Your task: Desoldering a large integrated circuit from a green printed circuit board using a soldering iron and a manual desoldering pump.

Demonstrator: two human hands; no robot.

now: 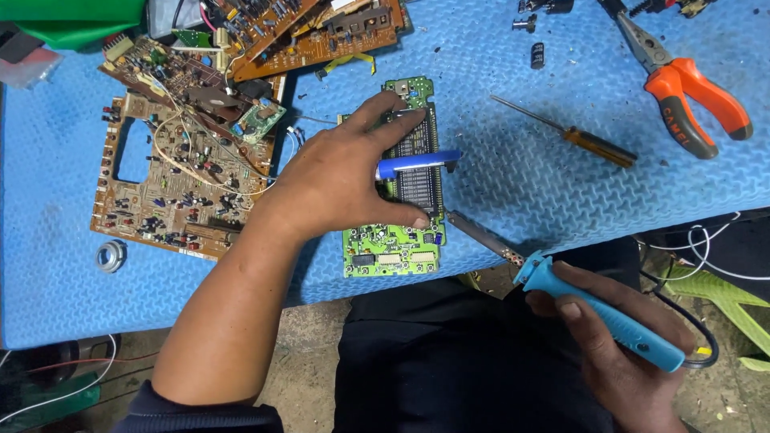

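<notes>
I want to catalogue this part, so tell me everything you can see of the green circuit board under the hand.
The green circuit board lies flat on the blue textured mat, near its front edge. It is a tall rectangle with small soldered components and a long dark display strip up its middle. The left hand presses on it, fingertips at the top and thumb lower down, also holding a blue pen-like tool across the strip. The soldering iron's tip rests beside its right edge.

Small green circuit board (391, 248) lies mid-mat on blue textured foam mat (521, 184). Large brown circuit board (172, 192) left of it; slim amber-handled screwdriver (565, 132) right; orange-handled pliers (682, 84) farther right, behind. Small metal ring (111, 256) at far left.
</notes>
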